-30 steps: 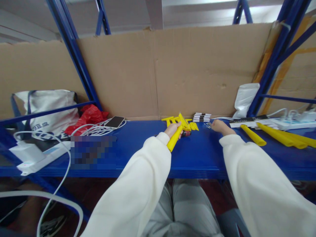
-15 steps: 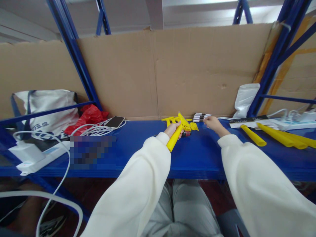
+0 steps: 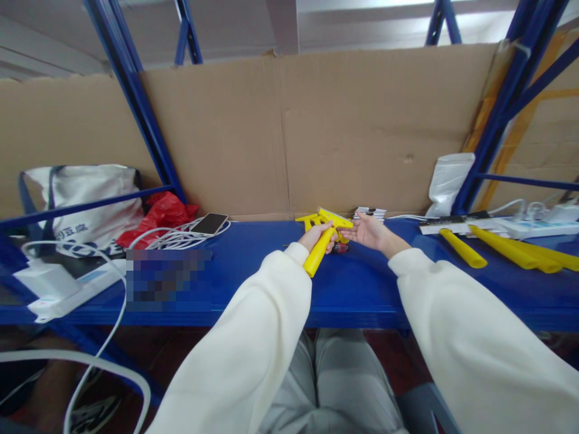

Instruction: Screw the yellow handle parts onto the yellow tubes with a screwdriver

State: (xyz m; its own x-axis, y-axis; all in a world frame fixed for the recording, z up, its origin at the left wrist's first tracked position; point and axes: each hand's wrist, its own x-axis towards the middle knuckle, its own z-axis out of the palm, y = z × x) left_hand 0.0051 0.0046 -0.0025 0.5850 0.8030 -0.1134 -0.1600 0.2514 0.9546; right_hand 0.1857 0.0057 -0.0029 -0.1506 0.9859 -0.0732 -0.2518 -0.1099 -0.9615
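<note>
My left hand (image 3: 316,237) is closed round the handle of a yellow T-shaped scraper (image 3: 318,256), whose wide head points away from me, a little above the blue bench. My right hand (image 3: 371,232) is turned palm up at the right end of that head. Its fingers are stretched out and reach the head's edge; nothing can be made out in them. Behind the left hand lie more yellow scraper heads (image 3: 307,220), partly covered. A red and black object (image 3: 341,248) lies under the scraper, mostly hidden. Just beyond my right hand is a stack of small white and black pieces (image 3: 375,212).
Yellow tubular handles (image 3: 464,248) lie at the right, near a white power strip (image 3: 538,228). To the left are a phone (image 3: 210,224), coiled white cables, a red plastic bag (image 3: 167,211), a cloth bag (image 3: 94,199) and another power strip (image 3: 81,292). Cardboard (image 3: 362,132) walls the back.
My right hand has moved left from the white and black stack to the scraper head, turning palm up. The scraper head has turned to lie more crosswise; my left hand still grips the handle.
</note>
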